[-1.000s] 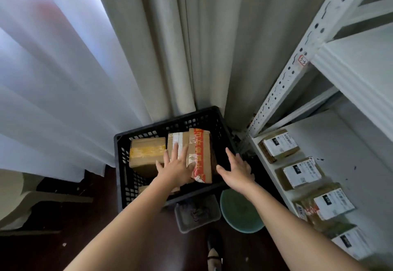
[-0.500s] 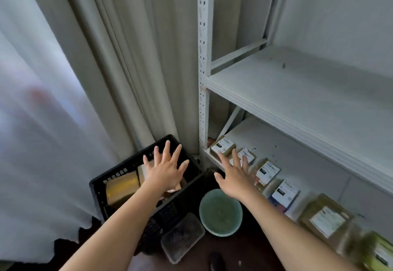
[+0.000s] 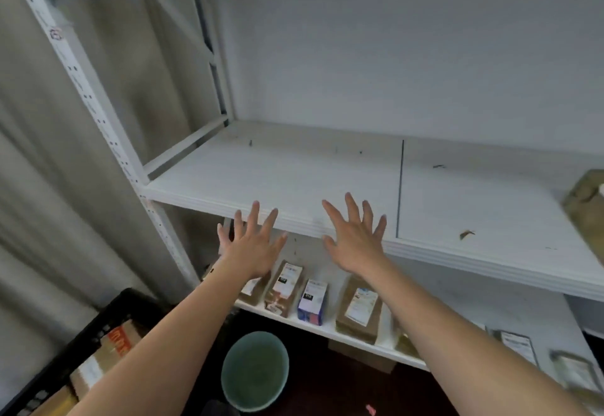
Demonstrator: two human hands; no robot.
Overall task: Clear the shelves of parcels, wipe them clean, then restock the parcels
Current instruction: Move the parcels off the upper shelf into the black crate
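head view: left hand (image 3: 250, 247) and right hand (image 3: 354, 239), fingers spread and empty, before middle shelf (image 3: 294, 177), bare here; parcels (image 3: 358, 312) in a row below, crate (image 3: 98, 334) down-left, nearer left hand.

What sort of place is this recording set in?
Probably a small parcel storeroom or pickup point: white metal shelving, labelled parcels lined on the lower shelf, and a black crate of cardboard boxes on the floor.
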